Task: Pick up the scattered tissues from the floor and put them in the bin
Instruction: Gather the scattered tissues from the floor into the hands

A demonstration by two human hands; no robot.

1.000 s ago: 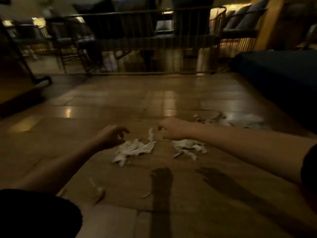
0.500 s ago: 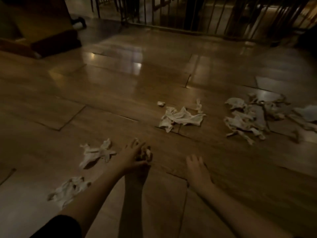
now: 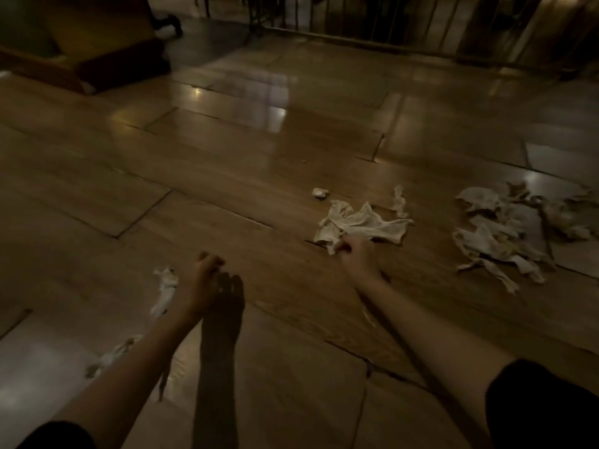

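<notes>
White tissues lie scattered on the wooden floor (image 3: 227, 196). My right hand (image 3: 356, 259) pinches the near edge of a large crumpled tissue (image 3: 366, 223). Beyond it lie a small wad (image 3: 320, 192) and a twisted strip (image 3: 400, 202). A pile of several tissues (image 3: 499, 234) is spread out to the right. My left hand (image 3: 202, 280) is curled shut just above the floor, and its back hides what it grips. Another tissue (image 3: 165, 286) lies just left of it, and one more (image 3: 111, 356) beside my left forearm. No bin is in view.
A dark furniture base (image 3: 123, 63) stands at the back left. A metal railing (image 3: 389, 24) runs along the far edge of the floor. Bright reflections mark the boards in the middle distance.
My right hand has reached forward from flat on the floor and taken hold of the large tissue's edge. My left hand, seen holding a crumpled tissue, has closed tighter. The camera has shifted slightly left.
</notes>
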